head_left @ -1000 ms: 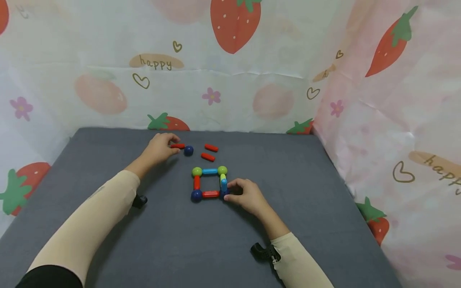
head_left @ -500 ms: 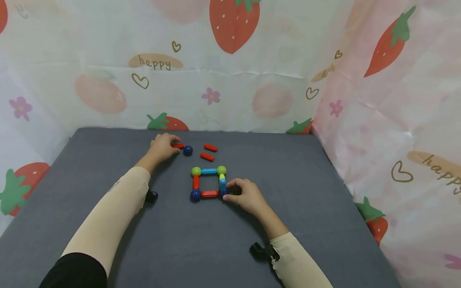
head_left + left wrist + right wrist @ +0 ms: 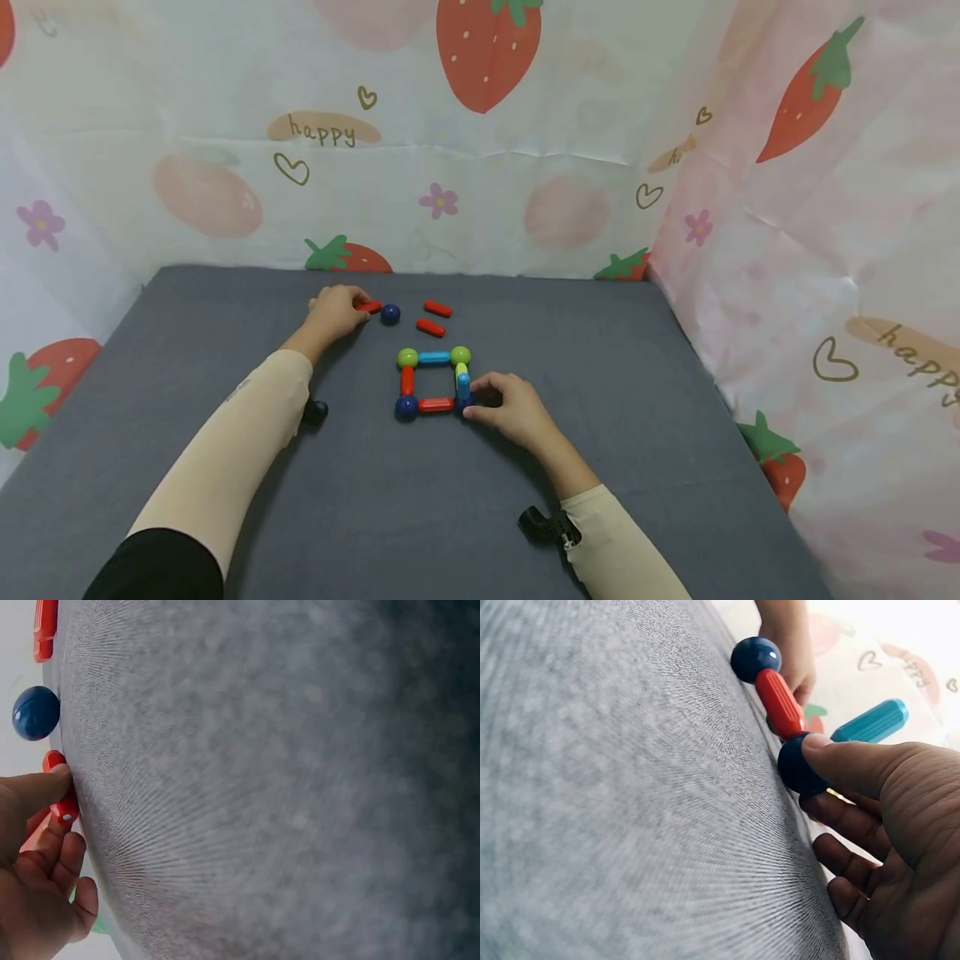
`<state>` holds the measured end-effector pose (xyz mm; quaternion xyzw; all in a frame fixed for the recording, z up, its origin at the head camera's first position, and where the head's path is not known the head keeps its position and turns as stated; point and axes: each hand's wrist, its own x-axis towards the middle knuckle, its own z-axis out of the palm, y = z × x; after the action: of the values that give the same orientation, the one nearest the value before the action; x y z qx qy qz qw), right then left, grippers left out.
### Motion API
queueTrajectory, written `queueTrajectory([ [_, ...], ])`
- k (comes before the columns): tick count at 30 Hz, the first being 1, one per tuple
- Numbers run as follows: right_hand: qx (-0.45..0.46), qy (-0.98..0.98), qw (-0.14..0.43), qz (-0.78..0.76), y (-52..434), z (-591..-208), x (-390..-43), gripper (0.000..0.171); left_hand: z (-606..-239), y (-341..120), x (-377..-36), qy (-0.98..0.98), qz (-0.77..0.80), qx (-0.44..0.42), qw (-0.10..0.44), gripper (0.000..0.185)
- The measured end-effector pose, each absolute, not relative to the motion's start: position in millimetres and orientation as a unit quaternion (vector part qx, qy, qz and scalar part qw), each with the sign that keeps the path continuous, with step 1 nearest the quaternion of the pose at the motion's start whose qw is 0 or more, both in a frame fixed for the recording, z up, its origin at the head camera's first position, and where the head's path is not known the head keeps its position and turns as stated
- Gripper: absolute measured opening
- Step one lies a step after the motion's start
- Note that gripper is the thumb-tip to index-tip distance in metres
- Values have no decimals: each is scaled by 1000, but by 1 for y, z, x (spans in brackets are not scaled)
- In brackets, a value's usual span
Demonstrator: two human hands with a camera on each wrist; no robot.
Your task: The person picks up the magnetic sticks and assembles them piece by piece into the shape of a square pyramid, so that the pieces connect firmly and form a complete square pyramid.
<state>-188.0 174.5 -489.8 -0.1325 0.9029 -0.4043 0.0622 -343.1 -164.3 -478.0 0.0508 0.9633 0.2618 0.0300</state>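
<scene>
On the grey mat (image 3: 375, 500) lies a square of magnetic sticks and balls (image 3: 435, 382), with green balls at its far corners and blue balls at its near ones. My right hand (image 3: 510, 407) pinches the near right blue ball (image 3: 799, 765), thumb on top; a red stick (image 3: 780, 701) runs from it to the other blue ball (image 3: 755, 658). Farther back, my left hand (image 3: 336, 310) pinches a loose red stick (image 3: 60, 801) between thumb and fingers. A loose blue ball (image 3: 35, 712) lies just beyond the stick's far end.
Two more loose red sticks (image 3: 438, 309) (image 3: 431, 327) lie behind the square. Strawberry-print cloth walls (image 3: 480, 167) close in the mat at the back and on both sides. Bare mat stretches in front of the square and to its right.
My left forearm has slid forward a little while its hand stays at the red stick. The right hand and the square have not moved.
</scene>
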Motion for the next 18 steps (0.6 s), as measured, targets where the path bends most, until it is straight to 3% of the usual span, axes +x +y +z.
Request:
queueTrajectory([
  [18,-129,904,59,-402,174,-491,-189,32,-448,-163,-311,946,313,24,-77,30],
])
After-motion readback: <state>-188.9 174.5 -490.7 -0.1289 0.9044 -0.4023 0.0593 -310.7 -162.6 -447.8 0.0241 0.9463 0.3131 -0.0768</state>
